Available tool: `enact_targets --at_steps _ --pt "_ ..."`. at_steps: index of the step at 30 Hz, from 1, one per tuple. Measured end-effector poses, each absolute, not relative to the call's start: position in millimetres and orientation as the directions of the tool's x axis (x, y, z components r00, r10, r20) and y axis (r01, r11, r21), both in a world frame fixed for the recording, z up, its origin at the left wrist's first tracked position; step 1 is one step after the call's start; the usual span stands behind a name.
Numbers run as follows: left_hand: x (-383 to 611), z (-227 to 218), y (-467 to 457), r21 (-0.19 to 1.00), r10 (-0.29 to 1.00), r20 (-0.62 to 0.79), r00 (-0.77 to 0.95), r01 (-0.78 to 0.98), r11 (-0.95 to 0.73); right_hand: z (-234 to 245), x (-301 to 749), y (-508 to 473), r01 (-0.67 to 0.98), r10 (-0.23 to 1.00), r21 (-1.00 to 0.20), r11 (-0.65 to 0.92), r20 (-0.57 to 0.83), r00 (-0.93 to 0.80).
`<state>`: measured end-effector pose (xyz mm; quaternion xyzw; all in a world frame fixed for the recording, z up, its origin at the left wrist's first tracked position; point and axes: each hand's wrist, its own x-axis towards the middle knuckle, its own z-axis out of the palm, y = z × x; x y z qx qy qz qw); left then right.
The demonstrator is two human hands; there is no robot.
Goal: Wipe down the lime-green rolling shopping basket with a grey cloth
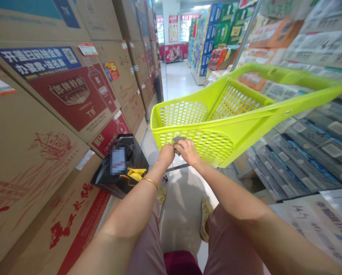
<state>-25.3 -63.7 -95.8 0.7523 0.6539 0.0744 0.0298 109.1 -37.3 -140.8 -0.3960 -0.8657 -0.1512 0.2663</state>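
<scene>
So on my left there's a wall of brown cardboard cartons (19, 130) with red print, and an open black box (110, 184) just beside it. My left hand (166, 154) is curled tight on a crumpled grey cloth (178, 140), and my right hand (187, 152) has its fingers bunched on it too, right by the perforated side of a lime-green plastic shopping cart (247, 139). Far right, stacked grey-and-blue packs (305, 152).

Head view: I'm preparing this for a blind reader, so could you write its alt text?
A person's left hand and right hand hold a crumpled grey cloth-like piece between them at the near side of a lime-green shopping cart. Stacked cartons line the left of a store aisle, and packaged goods are piled on the right.
</scene>
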Motion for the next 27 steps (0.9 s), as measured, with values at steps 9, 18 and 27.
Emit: enact_targets --at_steps 9,18,27 --pt "-28 -93 -64 0.109 0.990 0.072 0.123 0.985 -0.131 -161 110 -48 0.742 0.659 0.054 0.668 0.419 -0.624" --pt "-34 -95 -64 0.133 0.993 0.070 0.099 0.985 -0.108 -99 99 -40 0.816 0.552 -0.013 0.578 0.742 -0.380" --pt "-36 -93 -66 0.158 0.990 0.074 0.122 0.979 -0.132 -135 98 -43 0.771 0.605 0.075 0.632 0.574 -0.552"
